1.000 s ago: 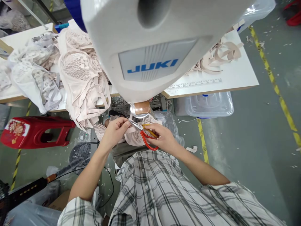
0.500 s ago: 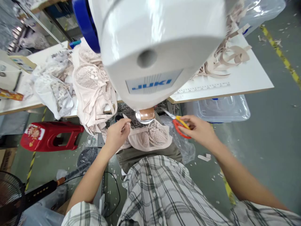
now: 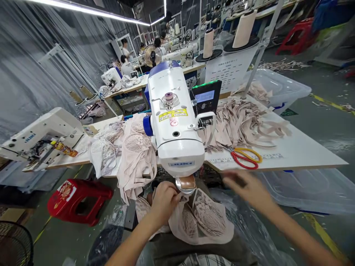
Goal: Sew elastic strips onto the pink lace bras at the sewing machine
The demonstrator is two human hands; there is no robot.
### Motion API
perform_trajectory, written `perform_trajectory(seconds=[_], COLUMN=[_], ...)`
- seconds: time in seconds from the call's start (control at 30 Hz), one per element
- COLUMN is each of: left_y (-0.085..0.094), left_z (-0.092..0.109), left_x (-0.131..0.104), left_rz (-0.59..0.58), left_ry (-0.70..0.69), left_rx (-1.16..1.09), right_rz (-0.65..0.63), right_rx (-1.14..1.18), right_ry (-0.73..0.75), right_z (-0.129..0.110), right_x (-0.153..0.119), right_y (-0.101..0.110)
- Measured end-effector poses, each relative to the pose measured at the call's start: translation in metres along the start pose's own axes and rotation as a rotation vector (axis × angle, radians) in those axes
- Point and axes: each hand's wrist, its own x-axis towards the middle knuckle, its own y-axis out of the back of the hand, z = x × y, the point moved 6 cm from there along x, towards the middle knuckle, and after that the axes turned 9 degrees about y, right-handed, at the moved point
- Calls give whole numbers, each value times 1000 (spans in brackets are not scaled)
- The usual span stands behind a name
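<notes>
A beige lace bra (image 3: 205, 221) lies across my lap, its upper edge beneath the front end of the white sewing machine (image 3: 180, 147). My left hand (image 3: 165, 201) is closed on the bra's edge, just left of the machine's head; its fingertips are partly hidden. My right hand (image 3: 246, 186), blurred by motion, is in the air by the table's front edge with nothing visible in it, its thumb and fingers apart. Scissors (image 3: 245, 158) with red and yellow handles lie on the table just beyond it, over a clear ruler (image 3: 269, 156).
Left of the machine, more beige bras (image 3: 135, 147) hang over the table edge beside white ones (image 3: 104, 151). Many beige strips (image 3: 235, 122) cover the table's right side. A control screen (image 3: 206, 96) stands behind them. A red stool (image 3: 79, 201) is at lower left, a clear bin (image 3: 310, 188) at lower right.
The scissors have passed from my right hand onto the table, and that hand is now bare. My left hand has moved in closer to the machine's head. The view has tilted up.
</notes>
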Motion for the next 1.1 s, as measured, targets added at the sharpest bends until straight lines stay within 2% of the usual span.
perform_trajectory(seconds=[0.07, 0.1, 0.17, 0.23, 0.3, 0.4, 0.5, 0.57, 0.63, 0.73, 0.83, 0.97, 1.1], left_y=[-12, -18, -25, -29, -30, -34, -43, -44, -39, -28, -24, -26, -20], left_z=[19, 28, 43, 57, 69, 72, 66, 60, 53, 41, 33, 30, 32], left_x=[-6, -8, -9, -8, -4, 3, 5, 4, 2, 0, 2, 10, 16], left_rz=[25, 23, 20, 12, 11, -27, -67, -27, 21, 94, 111, 124, 227], left_ry=[-163, -213, -241, -238, -188, 78, 384, 482, 491, 454, 355, 200, 119], left_rx=[122, 168, 221, 210, 135, -144, -484, -569, -521, -321, -115, 119, 187], right_rz=[-306, -372, -360, -253, -135, 42, 94, 84, 52, 7, -21, -91, -113], right_rx=[260, 302, 364, 485, 649, 710, 612, 575, 540, 429, 326, 256, 209], right_ry=[137, 181, 221, 161, 40, -175, -267, -273, -260, -203, -138, -73, -3], right_z=[-42, -57, -75, -79, -75, -71, -76, -77, -75, -66, -59, -56, -56], right_x=[-33, -46, -61, -62, -59, -51, -36, -22, -7, 16, 37, 60, 77], right_y=[-45, -61, -81, -89, -90, -79, -65, -59, -56, -55, -56, -61, -64])
